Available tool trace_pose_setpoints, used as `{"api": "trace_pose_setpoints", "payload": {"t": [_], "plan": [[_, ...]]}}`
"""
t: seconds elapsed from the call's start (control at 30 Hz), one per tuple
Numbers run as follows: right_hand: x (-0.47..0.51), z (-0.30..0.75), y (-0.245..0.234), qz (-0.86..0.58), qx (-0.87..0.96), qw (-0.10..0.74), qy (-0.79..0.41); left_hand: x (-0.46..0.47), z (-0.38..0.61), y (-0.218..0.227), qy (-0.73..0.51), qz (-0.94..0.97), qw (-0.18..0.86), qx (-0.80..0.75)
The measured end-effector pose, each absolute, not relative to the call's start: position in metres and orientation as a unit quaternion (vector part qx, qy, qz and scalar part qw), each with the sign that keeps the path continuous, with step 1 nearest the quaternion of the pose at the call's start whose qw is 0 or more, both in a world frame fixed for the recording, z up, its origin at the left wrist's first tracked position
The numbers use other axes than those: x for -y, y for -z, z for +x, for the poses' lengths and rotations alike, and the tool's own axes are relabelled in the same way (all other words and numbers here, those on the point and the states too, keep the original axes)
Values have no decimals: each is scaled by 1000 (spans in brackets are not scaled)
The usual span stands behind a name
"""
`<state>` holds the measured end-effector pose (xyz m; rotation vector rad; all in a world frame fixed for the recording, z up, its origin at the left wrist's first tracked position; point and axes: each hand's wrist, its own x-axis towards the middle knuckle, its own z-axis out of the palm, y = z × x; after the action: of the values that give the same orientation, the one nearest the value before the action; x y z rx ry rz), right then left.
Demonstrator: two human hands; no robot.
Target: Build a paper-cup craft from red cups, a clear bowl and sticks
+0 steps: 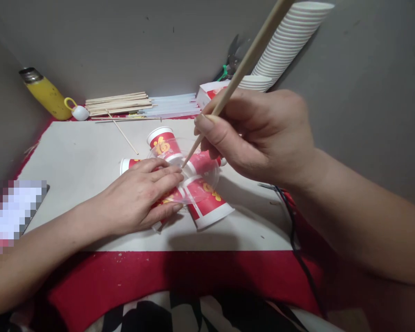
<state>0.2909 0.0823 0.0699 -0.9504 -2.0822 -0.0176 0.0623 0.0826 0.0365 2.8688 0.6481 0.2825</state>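
Observation:
My right hand point(263, 133) grips a wooden chopstick point(244, 69) like a pen, slanting down to the left. Its pointed end is at the middle of a clear plastic disc point(184, 145), beside my left fingertips; whether it pierces the disc I cannot tell. Under the disc lie several red-and-white paper cups point(209, 203) on their sides, arranged like spokes with their bases inward. My left hand point(138, 193) rests flat, fingers stretched out, over the disc and the left-hand cups, hiding parts of them.
Wooden sticks point(117, 103) and clear straws point(174, 106) lie along the back wall. A yellow bottle point(50, 97) and its white cap point(80, 112) stand back left. Stacked paper cups point(290, 41) lean back right. A dark cable point(292, 221) runs down the board's right side.

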Motion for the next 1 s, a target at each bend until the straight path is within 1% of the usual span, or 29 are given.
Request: {"api": "trace_pose_setpoints", "payload": {"t": [0.13, 0.2, 0.3, 0.5, 0.63, 0.83, 0.93, 1.0], "plan": [[-79, 291, -77, -385, 844, 372, 30, -83, 62, -36, -97, 969, 90, -211], [-79, 292, -82, -361, 863, 351, 38, -83, 62, -36, -98, 968, 90, -211], [-82, 295, -84, -315, 881, 351, 41, -83, 62, -37, -96, 968, 89, -212], [-96, 296, -61, -338, 877, 339, -33, -84, 63, -35, -99, 969, 82, -212], [-99, 292, -45, -371, 849, 372, -51, -83, 63, -35, -101, 968, 86, -213], [-98, 286, -39, -395, 827, 397, -55, -84, 63, -35, -109, 970, 82, -203], [-97, 288, -36, -399, 815, 411, -82, -83, 62, -34, -111, 968, 86, -210], [-94, 291, -33, -403, 794, 440, -111, -83, 62, -34, -110, 967, 88, -214]]}}
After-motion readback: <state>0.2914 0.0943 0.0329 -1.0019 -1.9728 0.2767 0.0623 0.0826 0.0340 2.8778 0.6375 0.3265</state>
